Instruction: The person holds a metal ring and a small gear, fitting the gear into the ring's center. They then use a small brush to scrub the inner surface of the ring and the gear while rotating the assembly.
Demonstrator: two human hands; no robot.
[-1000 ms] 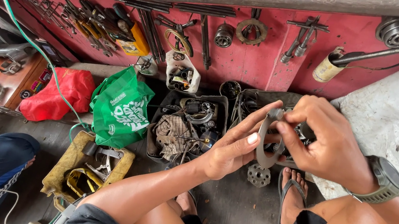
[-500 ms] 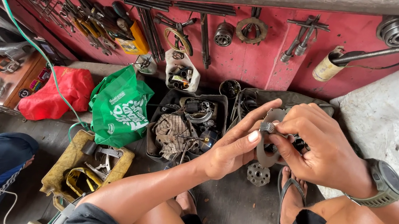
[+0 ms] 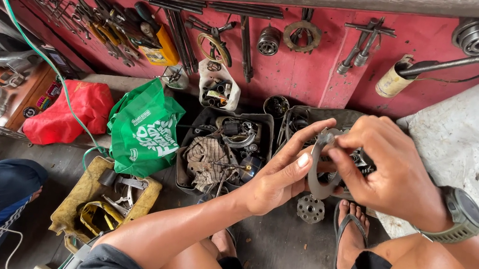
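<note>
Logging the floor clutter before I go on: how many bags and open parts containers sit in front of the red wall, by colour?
Green bag: 1
Red bag: 1
Yellow container: 1
White cut jug: 1
Dark parts trays: 2
Total: 6

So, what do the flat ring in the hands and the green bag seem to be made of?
The flat grey ring, held by the left hand and the right hand, looks like thin metal or gasket material: dull, rigid-looking, with a sharply cut edge; I cannot tell which. The green printed bag looks like soft woven fabric: matt and creased.
</note>
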